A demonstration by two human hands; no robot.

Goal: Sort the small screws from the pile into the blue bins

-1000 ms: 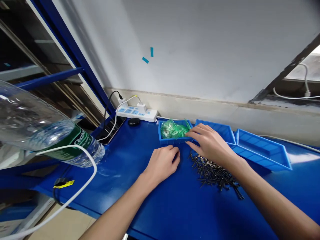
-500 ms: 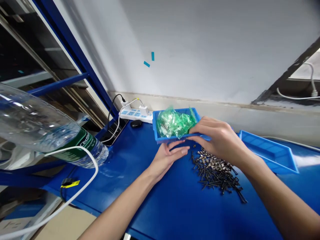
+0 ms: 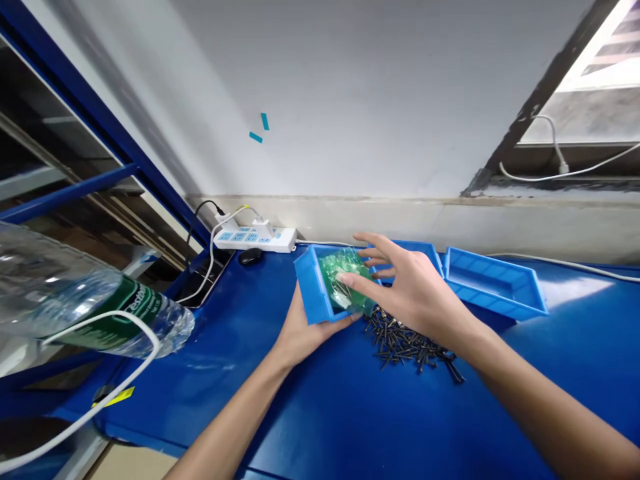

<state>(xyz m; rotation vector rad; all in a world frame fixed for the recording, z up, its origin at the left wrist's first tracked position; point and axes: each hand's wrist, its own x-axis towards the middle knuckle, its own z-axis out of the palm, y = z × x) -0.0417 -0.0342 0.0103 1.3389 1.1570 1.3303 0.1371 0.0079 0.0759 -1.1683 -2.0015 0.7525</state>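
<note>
A blue bin, tilted with its opening toward the right, is held from below and behind by my left hand. Inside the bin lies a crumpled green plastic bag with small metal pieces showing through. My right hand is over the bin's opening, fingers spread, its thumb at the bag; no firm grip shows. Under and beside my right hand, dark screws lie in a loose pile on the blue table, partly covered by the hand and bin.
Two more blue bins stand by the wall, one behind my right hand, another to its right. A white power strip with plugs and a black object are at the back left. A large bottle and white cable are at left.
The bin has tipped onto its side toward the right, and my left hand has closed round it. My right hand has let go of its rim and spread over the bag. The view has shifted right.
</note>
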